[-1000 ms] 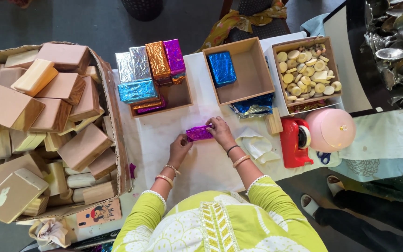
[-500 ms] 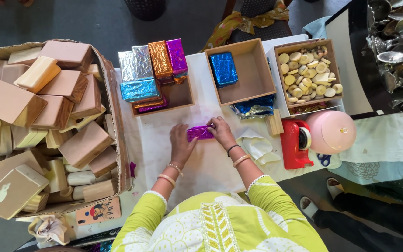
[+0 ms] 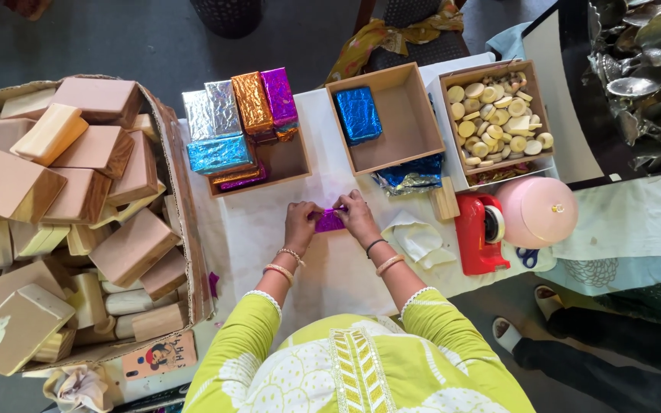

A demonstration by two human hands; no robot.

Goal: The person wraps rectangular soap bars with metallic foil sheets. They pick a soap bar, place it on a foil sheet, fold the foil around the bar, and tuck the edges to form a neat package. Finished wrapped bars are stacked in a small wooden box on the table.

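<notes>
Nearest the camera, a person in a yellow-green top leans over the bench [image 3: 346, 268], which is covered in white paper. Both hands are closed on a small purple foil-wrapped block [image 3: 329, 221] lying on the paper in the middle: the left hand [image 3: 301, 220] grips its left end, the right hand [image 3: 358, 216] its right end. Just right of the hands lies a crumpled white cloth [image 3: 419, 241], then a red tape dispenser [image 3: 481, 233] and a pink round lid [image 3: 537, 212]. To the left stands a big cardboard carton [image 3: 181, 191] piled with bare wooden blocks. Farther off sit three wooden trays: one with foil-wrapped blocks in silver, orange, purple and blue [image 3: 239, 122], one with a single blue block [image 3: 360, 115], one with pale round pieces [image 3: 495, 118]
</notes>
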